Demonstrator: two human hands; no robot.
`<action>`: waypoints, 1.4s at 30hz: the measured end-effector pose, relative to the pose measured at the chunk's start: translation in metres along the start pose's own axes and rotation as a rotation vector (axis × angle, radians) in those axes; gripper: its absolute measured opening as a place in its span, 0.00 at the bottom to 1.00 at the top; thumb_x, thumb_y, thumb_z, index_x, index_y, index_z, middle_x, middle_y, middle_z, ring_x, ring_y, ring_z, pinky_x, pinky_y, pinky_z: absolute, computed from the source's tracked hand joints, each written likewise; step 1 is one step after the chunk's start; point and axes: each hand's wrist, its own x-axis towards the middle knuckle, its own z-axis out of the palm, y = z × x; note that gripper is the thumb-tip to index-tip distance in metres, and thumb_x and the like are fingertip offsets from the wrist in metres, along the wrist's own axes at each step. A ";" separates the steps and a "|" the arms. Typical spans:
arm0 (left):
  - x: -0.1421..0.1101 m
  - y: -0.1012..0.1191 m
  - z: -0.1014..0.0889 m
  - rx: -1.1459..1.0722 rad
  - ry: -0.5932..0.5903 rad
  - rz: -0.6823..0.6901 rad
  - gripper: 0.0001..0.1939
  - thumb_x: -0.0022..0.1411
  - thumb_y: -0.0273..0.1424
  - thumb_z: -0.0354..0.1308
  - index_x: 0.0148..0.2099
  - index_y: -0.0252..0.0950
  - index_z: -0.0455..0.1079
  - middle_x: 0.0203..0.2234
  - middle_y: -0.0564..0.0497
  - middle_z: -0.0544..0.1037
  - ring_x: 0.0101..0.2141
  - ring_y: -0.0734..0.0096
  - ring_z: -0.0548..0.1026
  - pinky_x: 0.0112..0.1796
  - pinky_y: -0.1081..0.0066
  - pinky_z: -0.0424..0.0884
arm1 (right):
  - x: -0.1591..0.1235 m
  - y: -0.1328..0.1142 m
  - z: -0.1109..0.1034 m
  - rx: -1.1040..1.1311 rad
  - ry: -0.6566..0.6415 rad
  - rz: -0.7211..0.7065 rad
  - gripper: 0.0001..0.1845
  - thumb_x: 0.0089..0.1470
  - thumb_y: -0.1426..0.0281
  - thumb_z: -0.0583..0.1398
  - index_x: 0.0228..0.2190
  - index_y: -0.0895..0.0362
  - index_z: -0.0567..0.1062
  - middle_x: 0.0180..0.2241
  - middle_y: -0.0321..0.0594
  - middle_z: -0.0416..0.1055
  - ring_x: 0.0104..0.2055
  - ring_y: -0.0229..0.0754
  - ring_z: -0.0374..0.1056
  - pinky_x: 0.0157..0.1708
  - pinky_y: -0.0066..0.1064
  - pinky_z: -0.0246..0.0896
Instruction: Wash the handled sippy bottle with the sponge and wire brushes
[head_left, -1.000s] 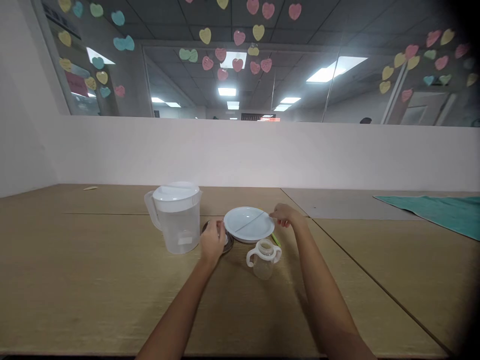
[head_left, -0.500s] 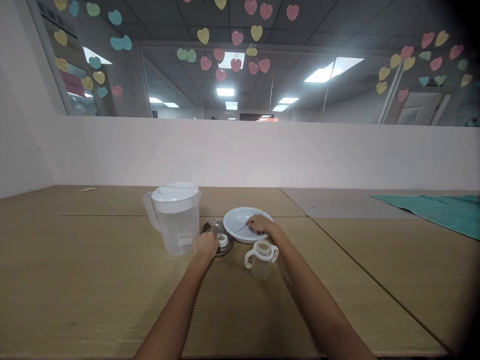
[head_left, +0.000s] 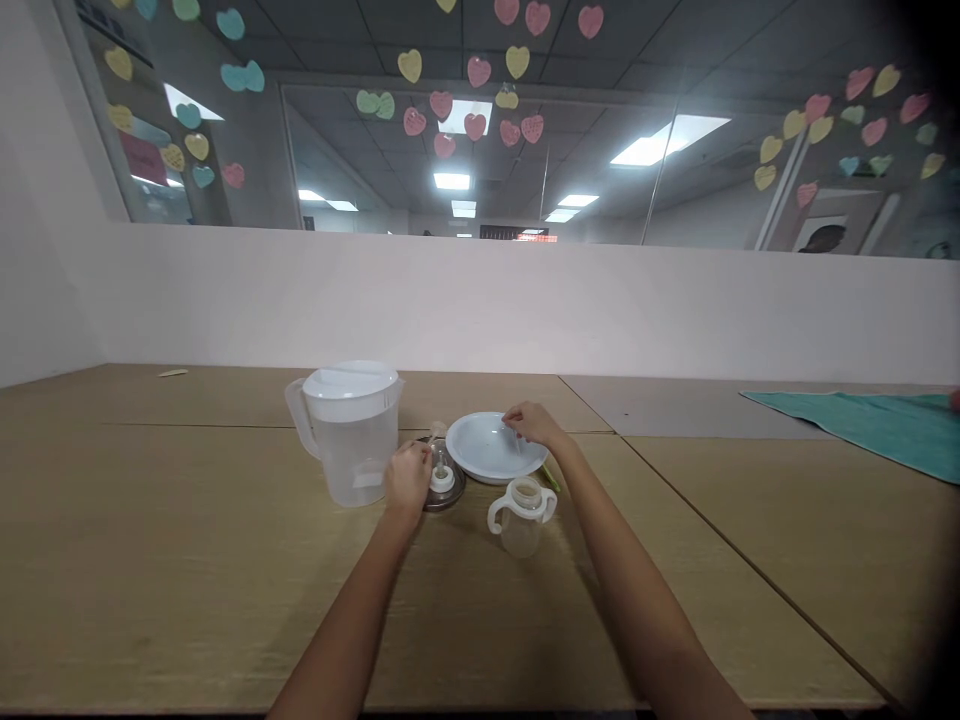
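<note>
My left hand point(head_left: 409, 475) is closed beside the round dark metal tray point(head_left: 454, 494). Its fingertips are pressed together, and what they hold is too small to make out. On the tray are a baby bottle nipple with a white collar point(head_left: 441, 481) and a small pale, translucent piece point(head_left: 437, 430) behind it. Over the far right rim of the white bowl point(head_left: 480, 455), my right hand point(head_left: 531, 422) pinches a thin translucent tube point(head_left: 517, 440) that points down into the bowl. A clear baby bottle with white handles point(head_left: 522, 530) stands uncapped in front of the bowl.
A lidded translucent pitcher point(head_left: 356, 450) stands left of the tray. One slim green stick point(head_left: 552, 480) lies at the bowl's right side. A green cloth point(head_left: 862, 415) is at the far right. The white wall point(head_left: 480, 300) rises behind the table.
My right hand has risen from inside the bowl to above its far rim, with the thin tube in its fingers. My left hand has shifted slightly left and up, showing more of the nipple.
</note>
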 end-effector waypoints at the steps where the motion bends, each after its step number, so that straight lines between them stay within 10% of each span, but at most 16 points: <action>1: 0.001 -0.002 0.001 -0.069 0.043 0.000 0.12 0.60 0.33 0.48 0.39 0.36 0.72 0.40 0.47 0.76 0.37 0.68 0.75 0.36 0.73 0.66 | 0.000 -0.001 -0.003 0.008 0.022 -0.017 0.14 0.50 0.77 0.55 0.37 0.60 0.77 0.33 0.42 0.76 0.25 0.33 0.69 0.27 0.21 0.61; 8: 0.001 0.006 0.002 -0.565 0.256 0.133 0.12 0.59 0.35 0.50 0.42 0.36 0.67 0.36 0.48 0.76 0.39 0.68 0.74 0.41 0.69 0.68 | -0.007 -0.010 -0.024 0.037 0.115 -0.103 0.14 0.50 0.78 0.54 0.36 0.61 0.77 0.36 0.42 0.75 0.25 0.32 0.69 0.32 0.23 0.63; 14: -0.008 0.028 0.006 -0.639 0.053 0.453 0.13 0.62 0.29 0.44 0.43 0.36 0.69 0.41 0.48 0.74 0.44 0.71 0.70 0.47 0.70 0.65 | -0.016 -0.025 -0.034 0.080 0.171 -0.164 0.17 0.52 0.78 0.54 0.43 0.59 0.73 0.32 0.41 0.75 0.24 0.32 0.68 0.33 0.23 0.64; 19: -0.014 0.034 0.014 -0.600 -0.108 0.436 0.16 0.64 0.33 0.41 0.46 0.35 0.68 0.42 0.47 0.73 0.44 0.70 0.70 0.49 0.69 0.64 | -0.027 -0.052 -0.040 0.273 0.278 -0.229 0.35 0.53 0.76 0.55 0.60 0.54 0.49 0.33 0.37 0.75 0.24 0.31 0.68 0.31 0.23 0.65; 26: -0.017 0.034 0.023 -0.457 -0.149 0.468 0.21 0.66 0.38 0.38 0.46 0.35 0.68 0.42 0.45 0.73 0.46 0.67 0.68 0.51 0.66 0.62 | -0.040 -0.078 -0.042 0.473 -0.003 -0.344 0.08 0.51 0.70 0.59 0.31 0.63 0.75 0.29 0.42 0.74 0.26 0.34 0.69 0.25 0.22 0.64; 35: -0.024 0.035 0.029 -0.408 -0.117 0.505 0.23 0.66 0.38 0.35 0.47 0.34 0.68 0.41 0.44 0.71 0.45 0.66 0.67 0.49 0.64 0.63 | -0.048 -0.088 -0.039 0.538 -0.306 -0.353 0.13 0.44 0.66 0.63 0.31 0.62 0.78 0.26 0.40 0.74 0.25 0.34 0.68 0.26 0.26 0.66; 42: -0.024 0.033 0.032 -0.395 -0.138 0.536 0.22 0.66 0.37 0.35 0.50 0.35 0.67 0.44 0.44 0.70 0.48 0.65 0.65 0.53 0.60 0.59 | -0.050 -0.091 -0.038 0.274 -0.243 -0.407 0.08 0.45 0.70 0.61 0.25 0.62 0.78 0.23 0.38 0.73 0.26 0.34 0.66 0.25 0.22 0.58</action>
